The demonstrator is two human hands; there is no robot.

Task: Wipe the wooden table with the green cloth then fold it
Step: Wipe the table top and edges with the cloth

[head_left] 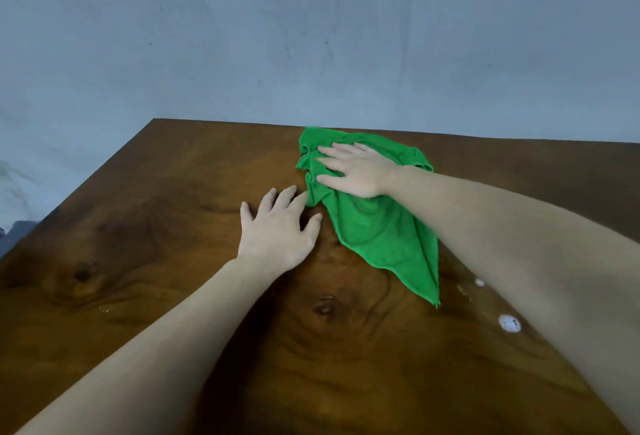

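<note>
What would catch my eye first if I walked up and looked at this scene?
The bright green cloth, lying crumpled near the far edge of the dark wooden table, with the right hand pressed flat on it. The left hand rests flat on the wood beside it, and white spots gleam at the near right.

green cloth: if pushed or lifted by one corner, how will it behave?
Likely floppy: the green cloth lies crumpled, with folds bunched under the right hand. Lifted by a corner it would probably drape, not hold its shape. Pushed flat-handed it should slide and wrinkle on the glossy wooden table. It will not roll or tip. Droplets nearby may make it damp and draggy.
</note>
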